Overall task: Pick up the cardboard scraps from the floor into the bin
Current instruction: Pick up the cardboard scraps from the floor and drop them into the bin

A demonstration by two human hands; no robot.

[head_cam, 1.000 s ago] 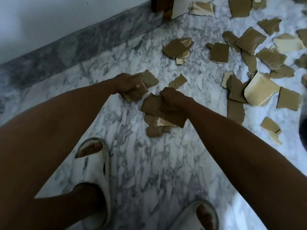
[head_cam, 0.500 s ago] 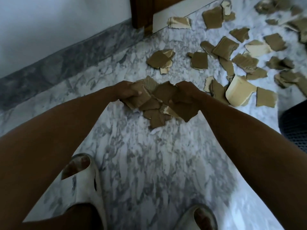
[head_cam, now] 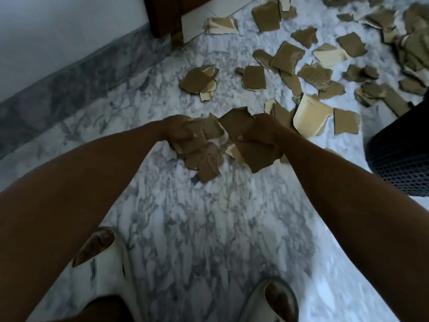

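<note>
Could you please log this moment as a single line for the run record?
left hand: grips cardboard scraps | right hand: grips the same bundle | black perforated bin: right edge | loose scraps: on marble floor

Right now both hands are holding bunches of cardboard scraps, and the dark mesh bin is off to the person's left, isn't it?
Not quite. The left hand and right hand do each grip a bunch of cardboard scraps, but the dark mesh bin stands to the person's right, at the right edge of the head view, not the left.
</note>
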